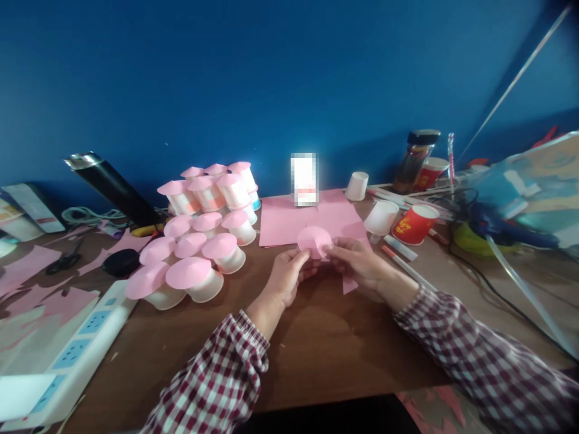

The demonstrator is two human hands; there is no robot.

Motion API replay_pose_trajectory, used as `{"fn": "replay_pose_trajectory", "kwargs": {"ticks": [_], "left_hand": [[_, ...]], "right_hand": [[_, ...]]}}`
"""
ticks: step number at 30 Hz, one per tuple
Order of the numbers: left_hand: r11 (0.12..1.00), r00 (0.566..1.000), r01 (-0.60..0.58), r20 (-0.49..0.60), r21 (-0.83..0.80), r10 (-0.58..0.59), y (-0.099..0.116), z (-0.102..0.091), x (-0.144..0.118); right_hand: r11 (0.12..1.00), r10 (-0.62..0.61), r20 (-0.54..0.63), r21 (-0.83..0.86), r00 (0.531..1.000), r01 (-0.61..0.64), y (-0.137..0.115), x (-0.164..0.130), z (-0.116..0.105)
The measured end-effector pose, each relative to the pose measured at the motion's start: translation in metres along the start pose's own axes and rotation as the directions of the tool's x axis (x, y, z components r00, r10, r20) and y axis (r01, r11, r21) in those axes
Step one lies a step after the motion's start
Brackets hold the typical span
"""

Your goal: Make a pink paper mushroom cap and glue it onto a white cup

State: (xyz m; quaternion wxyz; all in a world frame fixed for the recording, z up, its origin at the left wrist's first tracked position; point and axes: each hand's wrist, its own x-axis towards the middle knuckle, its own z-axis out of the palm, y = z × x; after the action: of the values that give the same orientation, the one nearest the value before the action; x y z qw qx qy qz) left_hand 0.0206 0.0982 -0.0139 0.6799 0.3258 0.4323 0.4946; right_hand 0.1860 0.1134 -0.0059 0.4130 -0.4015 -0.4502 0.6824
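Both hands hold a small pink paper disc (312, 241) just above the brown table. My left hand (292, 271) pinches its lower left edge between thumb and fingers. On the disc's right edge, my right hand (355, 262) is closed in a pinch too. A narrow pink paper scrap (349, 284) shows below the right hand. Behind the disc lie pink paper sheets (283, 220). Left of my hands stand several white paper cups (205, 289) capped with shallow pink paper cones (187, 272).
At right are white cups (382, 217), a red cup (416, 224), a marker (400, 248), a dark-lidded bottle (418, 160) and a glue gun (511, 232). At left are a power strip (79, 349), scissors (66, 260), paper scraps (31, 268) and a leaning black flask (113, 190).
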Motion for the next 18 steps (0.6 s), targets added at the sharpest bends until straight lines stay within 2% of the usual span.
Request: {"fn": "replay_pose_trajectory", "kwargs": {"ticks": [5, 18], "left_hand": [[0.999, 0.999, -0.041, -0.034, 0.01, 0.041, -0.0015, 0.0, 0.0004], [0.999, 0.999, -0.051, -0.011, -0.011, 0.051, -0.0015, 0.0012, -0.0016]], "right_hand": [[0.999, -0.045, -0.003, -0.021, 0.999, 0.045, 0.0004, -0.0002, -0.0006], [0.998, -0.06, -0.037, 0.0, 0.998, 0.06, 0.0015, 0.0008, 0.0035]]}}
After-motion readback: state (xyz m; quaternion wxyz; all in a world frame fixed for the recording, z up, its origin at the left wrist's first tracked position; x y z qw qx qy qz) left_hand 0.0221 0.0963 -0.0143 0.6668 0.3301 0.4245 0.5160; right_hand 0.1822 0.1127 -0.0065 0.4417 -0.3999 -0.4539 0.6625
